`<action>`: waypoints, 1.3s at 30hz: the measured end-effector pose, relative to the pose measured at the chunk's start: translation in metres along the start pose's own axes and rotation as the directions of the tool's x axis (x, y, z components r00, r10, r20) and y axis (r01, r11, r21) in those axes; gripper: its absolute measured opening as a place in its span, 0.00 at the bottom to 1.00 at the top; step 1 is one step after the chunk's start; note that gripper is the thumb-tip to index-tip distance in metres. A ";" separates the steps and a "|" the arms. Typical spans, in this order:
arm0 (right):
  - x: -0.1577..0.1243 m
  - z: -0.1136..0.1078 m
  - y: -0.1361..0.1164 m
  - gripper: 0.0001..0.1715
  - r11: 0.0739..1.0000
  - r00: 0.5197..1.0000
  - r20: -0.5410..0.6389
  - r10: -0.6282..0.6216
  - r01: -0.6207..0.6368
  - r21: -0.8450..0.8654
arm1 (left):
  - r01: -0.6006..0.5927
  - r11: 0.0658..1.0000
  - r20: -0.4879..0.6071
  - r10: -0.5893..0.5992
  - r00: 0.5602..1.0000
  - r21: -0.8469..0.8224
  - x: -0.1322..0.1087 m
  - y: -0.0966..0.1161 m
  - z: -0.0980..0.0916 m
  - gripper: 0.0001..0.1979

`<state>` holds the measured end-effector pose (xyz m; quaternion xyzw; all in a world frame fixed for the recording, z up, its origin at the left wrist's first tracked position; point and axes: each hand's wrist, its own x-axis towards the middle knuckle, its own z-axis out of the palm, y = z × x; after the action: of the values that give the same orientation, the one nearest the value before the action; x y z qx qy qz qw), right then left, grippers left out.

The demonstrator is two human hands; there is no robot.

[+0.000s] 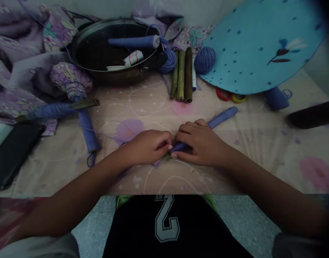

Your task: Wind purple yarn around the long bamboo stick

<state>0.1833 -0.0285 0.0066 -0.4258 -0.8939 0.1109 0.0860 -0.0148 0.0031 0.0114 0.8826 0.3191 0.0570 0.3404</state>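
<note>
Left hand [147, 147] and right hand [199, 143] together around a blue yarn-wrapped stick [223, 117], floral sheet [263, 157] beneath

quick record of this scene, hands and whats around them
left hand: curled beside a green tip
right hand: on a blue yarn-wrapped stick
under hands: floral sheet
ahead: green sticks, yarn ball, metal pan
left side: phone, wrapped stick
right side: blue board
</note>
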 end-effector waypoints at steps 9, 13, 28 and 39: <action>0.000 -0.004 -0.001 0.24 0.999 1.000 0.014 0.016 -0.017 0.029 | 0.002 1.000 -0.003 -0.002 1.000 -0.016 0.001 -0.001 0.001 0.06; 0.001 -0.003 -0.001 0.20 0.999 0.999 0.024 0.029 -0.030 0.037 | 0.006 1.000 0.010 -0.006 1.000 -0.013 0.001 0.000 0.000 0.06; 0.001 -0.004 -0.001 0.20 0.999 0.998 0.039 0.046 -0.046 0.015 | 0.010 0.999 0.031 -0.009 0.999 -0.032 0.000 -0.001 -0.001 0.05; -0.003 -0.001 0.009 0.24 0.997 0.997 0.025 -0.070 0.071 -0.028 | -0.010 0.992 -0.021 0.007 1.000 -0.127 -0.003 0.000 -0.009 0.07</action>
<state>0.1917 -0.0253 0.0055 -0.3938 -0.9108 0.1001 0.0732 -0.0202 0.0062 0.0192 0.8599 0.3146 0.0878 0.3923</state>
